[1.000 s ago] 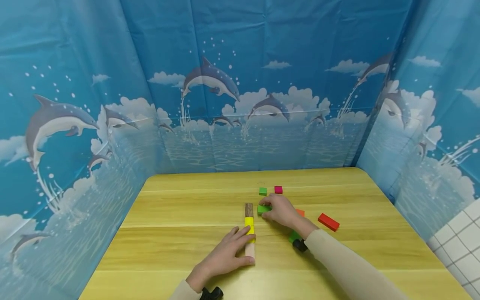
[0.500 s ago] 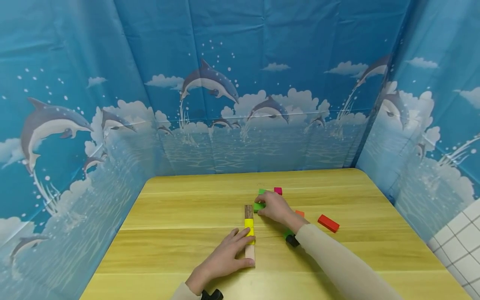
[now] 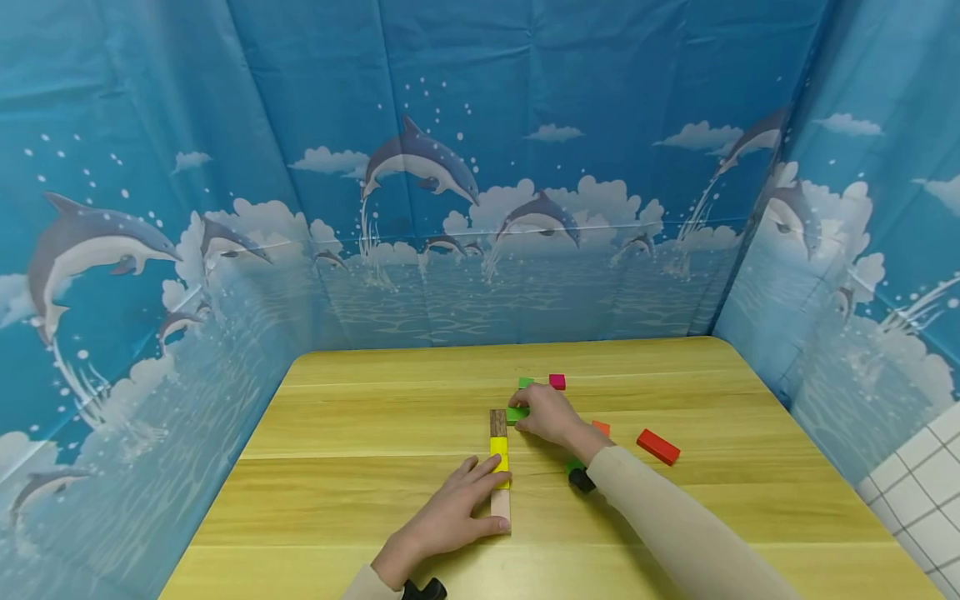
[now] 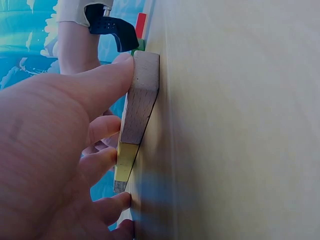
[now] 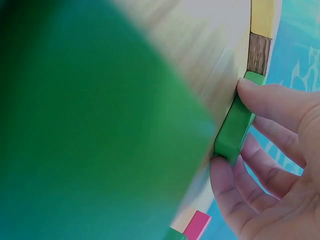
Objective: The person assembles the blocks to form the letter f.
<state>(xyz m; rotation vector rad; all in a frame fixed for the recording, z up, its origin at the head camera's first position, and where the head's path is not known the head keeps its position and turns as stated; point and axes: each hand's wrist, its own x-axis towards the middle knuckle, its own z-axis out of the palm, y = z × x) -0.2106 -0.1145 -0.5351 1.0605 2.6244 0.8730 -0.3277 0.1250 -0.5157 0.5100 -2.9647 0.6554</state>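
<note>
Two hands: left [image 3: 450, 517], right [image 3: 547, 417]. Three blocks lie in one row: dark brown [image 3: 497, 422], yellow [image 3: 499, 458], pale wood [image 3: 500, 506]. Three green blocks show [image 3: 516, 414] [image 3: 525, 382] [image 3: 573, 467], plus one pink [image 3: 557, 382], one orange [image 3: 600, 427], one red [image 3: 658, 447].

Pale wooden surface [image 3: 360, 417] bearing a row of natural, yellow and dark blocks [image 3: 498, 457] under the left hand [image 3: 450, 512]; red block [image 3: 657, 446] right of the right hand [image 3: 546, 414].
</note>
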